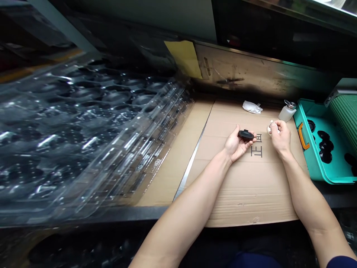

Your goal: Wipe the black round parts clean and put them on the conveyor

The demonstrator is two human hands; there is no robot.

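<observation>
A slim black piece (246,134) with a small raised nub lies nearly level in the left hand (234,145); a small white wad (269,128) is pinched in the right hand (281,137), nearer the right edge of the cardboard (251,197).

Place: an industrial workshop, likely a factory workstation, as seen from where I stand. Evidence: broad stack of clear moulded plastic trays (83,137) with rows of round wells, partly blurred; dark-edged counter (134,214) laid with flat brown cardboard (251,197); teal plastic bin (314,160) with orange handle, several small rounded black parts (325,144) inside; squat whitish bottle (286,113), metal top; scuffed, stained brownish panel (240,72) behind.
</observation>
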